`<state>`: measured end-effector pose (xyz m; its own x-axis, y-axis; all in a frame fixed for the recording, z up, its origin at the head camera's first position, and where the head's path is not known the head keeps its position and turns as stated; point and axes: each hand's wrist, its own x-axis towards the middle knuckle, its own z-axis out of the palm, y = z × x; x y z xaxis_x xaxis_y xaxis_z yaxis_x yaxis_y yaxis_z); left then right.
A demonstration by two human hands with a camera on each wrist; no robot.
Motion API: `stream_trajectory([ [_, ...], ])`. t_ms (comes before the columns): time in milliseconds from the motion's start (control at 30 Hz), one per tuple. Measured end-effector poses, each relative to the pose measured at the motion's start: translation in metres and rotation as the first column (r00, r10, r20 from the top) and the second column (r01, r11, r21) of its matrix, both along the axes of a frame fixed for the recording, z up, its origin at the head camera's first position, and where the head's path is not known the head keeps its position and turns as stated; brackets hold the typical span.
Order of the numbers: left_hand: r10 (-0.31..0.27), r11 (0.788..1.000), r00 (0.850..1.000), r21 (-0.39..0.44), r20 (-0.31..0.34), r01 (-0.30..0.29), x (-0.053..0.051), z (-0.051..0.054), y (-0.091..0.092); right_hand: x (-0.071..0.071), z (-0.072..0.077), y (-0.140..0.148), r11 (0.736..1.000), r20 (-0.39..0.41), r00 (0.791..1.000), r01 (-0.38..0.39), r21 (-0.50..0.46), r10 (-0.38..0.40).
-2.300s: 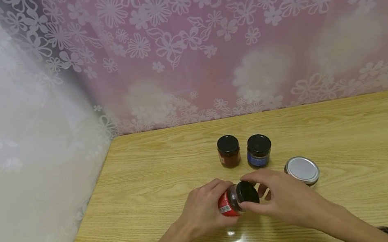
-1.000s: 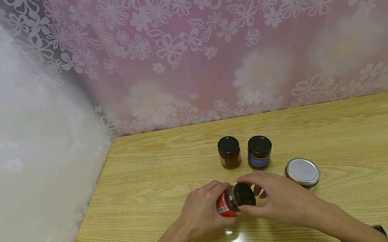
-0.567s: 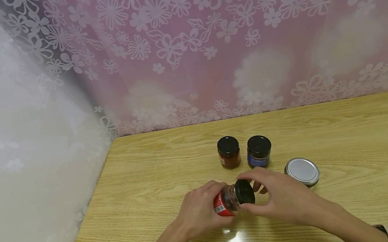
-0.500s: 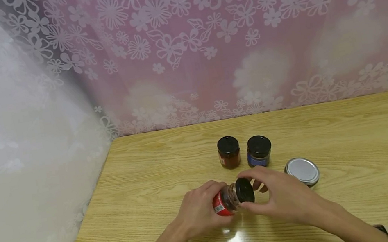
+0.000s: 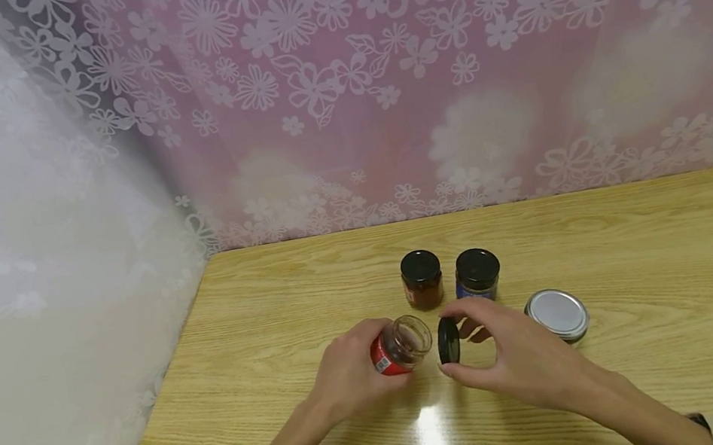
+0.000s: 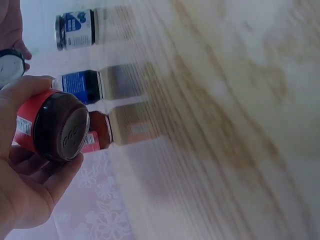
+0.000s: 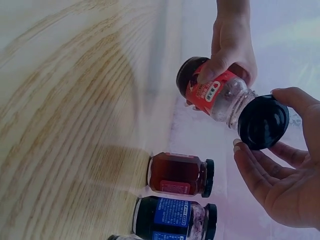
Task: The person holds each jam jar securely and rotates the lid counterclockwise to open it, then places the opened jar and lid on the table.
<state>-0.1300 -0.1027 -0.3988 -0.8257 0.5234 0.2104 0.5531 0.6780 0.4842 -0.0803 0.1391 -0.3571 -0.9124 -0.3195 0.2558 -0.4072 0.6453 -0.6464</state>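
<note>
My left hand (image 5: 349,372) grips a glass jar (image 5: 401,348) with a red label, its uncovered mouth tilted up and to the right in the head view. Dark contents show low in the jar in the right wrist view, and its embossed base faces the left wrist camera. Between thumb and fingers, my right hand (image 5: 518,352) pinches a black lid (image 5: 448,341) by its edge. The lid stands on edge just right of the jar's mouth, apart from it. In the right wrist view the lid (image 7: 263,122) overlaps the jar's rim.
Behind the hands stand a black-lidded jar of reddish-brown contents (image 5: 422,279) and a blue-labelled jar (image 5: 477,274), partly behind my right fingers. A silver-lidded jar (image 5: 557,314) is beside my right hand. A floral curtain (image 5: 338,88) hangs behind the wooden table (image 5: 272,303).
The lid has come off the red-labelled jar. My left hand has moved the jar left and tipped its mouth upward, while my right hand keeps the lid, now turned on edge.
</note>
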Motion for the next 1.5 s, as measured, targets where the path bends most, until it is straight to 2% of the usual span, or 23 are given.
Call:
stream_trajectory([
  [133, 0.027, 0.998, 0.999, 0.058, 0.029, -0.028, -0.005, -0.001, -0.003, -0.002, -0.003, -0.001, 0.999, 0.0, 1.0, -0.03, -0.028, 0.03],
  [333, 0.062, 0.989, 0.994, 0.126, 0.089, -0.073, -0.016, -0.003, -0.007, -0.003, -0.005, -0.003, 0.998, 0.064, 0.997, -0.03, -0.051, 0.033],
  [533, 0.113, 0.979, 0.986, 0.154, 0.125, -0.132, -0.025, -0.006, -0.008, -0.003, -0.008, -0.006, 0.998, 0.119, 0.992, -0.029, -0.06, 0.036],
  [733, 0.183, 0.965, 0.974, 0.164, 0.131, -0.203, -0.032, -0.009, -0.009, -0.004, -0.01, -0.008, 0.998, 0.149, 0.988, -0.037, -0.049, 0.044],
  [1033, 0.21, 0.953, 0.963, 0.183, 0.171, -0.24, -0.042, -0.014, -0.009, -0.006, -0.015, -0.01, 0.995, 0.165, 0.983, -0.071, -0.066, 0.081],
  [1500, 0.218, 0.945, 0.954, 0.198, 0.206, -0.259, -0.053, -0.021, -0.01, -0.009, -0.022, -0.012, 0.99, 0.161, 0.979, -0.116, -0.084, 0.129],
])
